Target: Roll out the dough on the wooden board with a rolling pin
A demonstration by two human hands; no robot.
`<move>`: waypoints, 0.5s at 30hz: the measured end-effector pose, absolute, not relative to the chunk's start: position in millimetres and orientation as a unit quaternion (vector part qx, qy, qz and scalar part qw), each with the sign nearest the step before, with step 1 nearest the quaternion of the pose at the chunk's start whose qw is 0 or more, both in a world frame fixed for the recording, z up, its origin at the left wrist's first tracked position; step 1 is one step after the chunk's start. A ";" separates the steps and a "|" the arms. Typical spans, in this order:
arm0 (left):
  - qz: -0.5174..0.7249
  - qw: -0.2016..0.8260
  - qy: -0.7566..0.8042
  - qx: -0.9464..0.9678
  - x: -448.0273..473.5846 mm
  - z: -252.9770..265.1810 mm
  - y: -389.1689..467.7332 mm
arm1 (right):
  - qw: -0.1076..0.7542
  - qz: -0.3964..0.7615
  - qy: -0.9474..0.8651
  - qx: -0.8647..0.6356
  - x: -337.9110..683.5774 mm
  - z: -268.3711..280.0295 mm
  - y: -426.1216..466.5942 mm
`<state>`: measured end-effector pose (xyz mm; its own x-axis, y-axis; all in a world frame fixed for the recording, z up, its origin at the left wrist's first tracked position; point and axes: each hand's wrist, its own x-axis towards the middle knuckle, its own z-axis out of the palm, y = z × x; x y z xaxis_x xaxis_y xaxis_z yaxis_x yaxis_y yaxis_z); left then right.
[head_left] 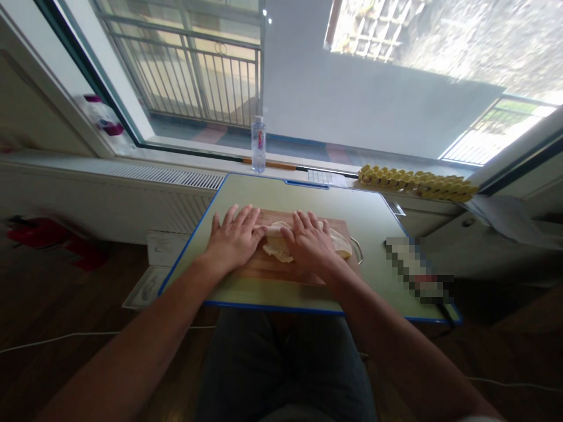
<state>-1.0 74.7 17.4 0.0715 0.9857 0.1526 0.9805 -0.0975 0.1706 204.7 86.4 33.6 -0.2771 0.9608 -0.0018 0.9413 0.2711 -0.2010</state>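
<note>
A pale, irregular sheet of dough [276, 251] lies on a wooden cutting board [264, 271] with a metal handle [358, 251] at its right end. My left hand [235, 237] is palm down over the board's left part, fingers stretched out, its thumb at the dough's left edge. On the middle of the dough rests my right hand [310, 239], also palm down with fingers extended. A narrow pale strip runs between the two thumbs; whether it is a rolling pin or rolled dough I cannot tell. What lies beneath both palms is hidden.
The board sits on a blue-edged folding table [246, 190]. A blurred-out object [416, 272] lies at its right. Along the windowsill stand a clear bottle [258, 145] and a yellow braided item [413, 181]. A red fire extinguisher [57, 240] is low at left.
</note>
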 end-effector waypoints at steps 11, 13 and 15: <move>0.112 0.003 0.635 0.764 -3.1 18.0 47.8 | 0.101 0.048 -0.801 -0.588 209.1 33.7 46.8; 0.135 -0.021 0.615 0.777 -8.1 12.8 12.3 | 0.119 0.047 -0.808 -0.575 214.4 26.6 8.4; 0.147 -0.028 0.607 0.780 -10.2 11.4 -5.5 | 0.132 0.050 -0.812 -0.567 216.6 21.3 -11.8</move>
